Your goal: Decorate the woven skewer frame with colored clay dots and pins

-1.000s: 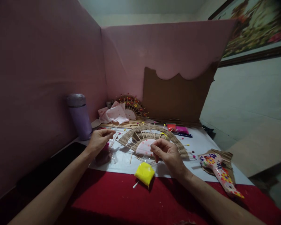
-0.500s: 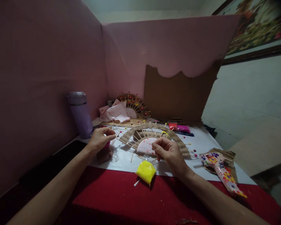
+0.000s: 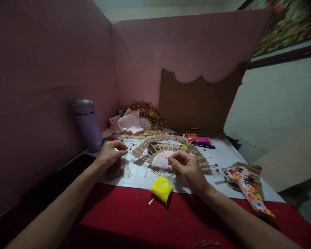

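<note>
Yellow clay [image 3: 161,189] in clear packet [image 3: 163,174] before twine fan [image 3: 168,138]; left hand [image 3: 111,153] beside fan, right hand [image 3: 188,168] before fan; both pinched, contents unclear.

Left hand [image 3: 111,153], right hand [image 3: 188,168], fingers pinched [image 3: 176,162]

There are two hands [image 3: 111,153] [image 3: 188,169], at least two fans [image 3: 159,159] [image 3: 145,110], at least three packets [image 3: 161,188] [image 3: 191,138] [image 3: 204,140], at least two cardboards [image 3: 194,103] [image 3: 259,173], two pink walls [image 3: 49,86] [image 3: 184,45], one bottle [image 3: 88,129], one flowered tool [image 3: 245,187], one pen [image 3: 206,146] and one picture [image 3: 290,27].
</note>
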Motion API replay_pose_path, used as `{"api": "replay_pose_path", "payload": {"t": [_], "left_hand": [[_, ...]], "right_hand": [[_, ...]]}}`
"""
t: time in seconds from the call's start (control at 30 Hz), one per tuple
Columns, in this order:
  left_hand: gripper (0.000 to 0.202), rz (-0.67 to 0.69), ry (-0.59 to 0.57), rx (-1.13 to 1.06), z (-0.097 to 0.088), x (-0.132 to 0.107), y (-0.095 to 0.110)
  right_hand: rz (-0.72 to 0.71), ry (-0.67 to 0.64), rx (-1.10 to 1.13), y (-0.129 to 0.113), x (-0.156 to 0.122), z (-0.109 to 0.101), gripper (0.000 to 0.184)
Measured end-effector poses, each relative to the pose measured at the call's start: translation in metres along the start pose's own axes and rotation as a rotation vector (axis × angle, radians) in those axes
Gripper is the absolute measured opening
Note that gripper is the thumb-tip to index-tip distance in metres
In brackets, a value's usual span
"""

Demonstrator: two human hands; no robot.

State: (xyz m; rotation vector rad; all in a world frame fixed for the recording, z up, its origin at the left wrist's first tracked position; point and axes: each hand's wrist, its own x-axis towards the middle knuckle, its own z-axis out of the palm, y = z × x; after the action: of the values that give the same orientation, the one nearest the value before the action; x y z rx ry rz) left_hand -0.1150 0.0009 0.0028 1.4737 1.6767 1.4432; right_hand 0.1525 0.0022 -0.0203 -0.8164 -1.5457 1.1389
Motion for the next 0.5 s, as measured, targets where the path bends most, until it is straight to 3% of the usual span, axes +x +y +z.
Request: {"api": "replay_pose_path", "payload": {"t": [0.5], "left_hand": [[0.01,0.005,-0.01,0.054,0.0018,0.0003,-0.0051]], "right_hand": [[-0.014,0.048,-0.078,0.009,0.0038,-0.0028,0.024]]}}
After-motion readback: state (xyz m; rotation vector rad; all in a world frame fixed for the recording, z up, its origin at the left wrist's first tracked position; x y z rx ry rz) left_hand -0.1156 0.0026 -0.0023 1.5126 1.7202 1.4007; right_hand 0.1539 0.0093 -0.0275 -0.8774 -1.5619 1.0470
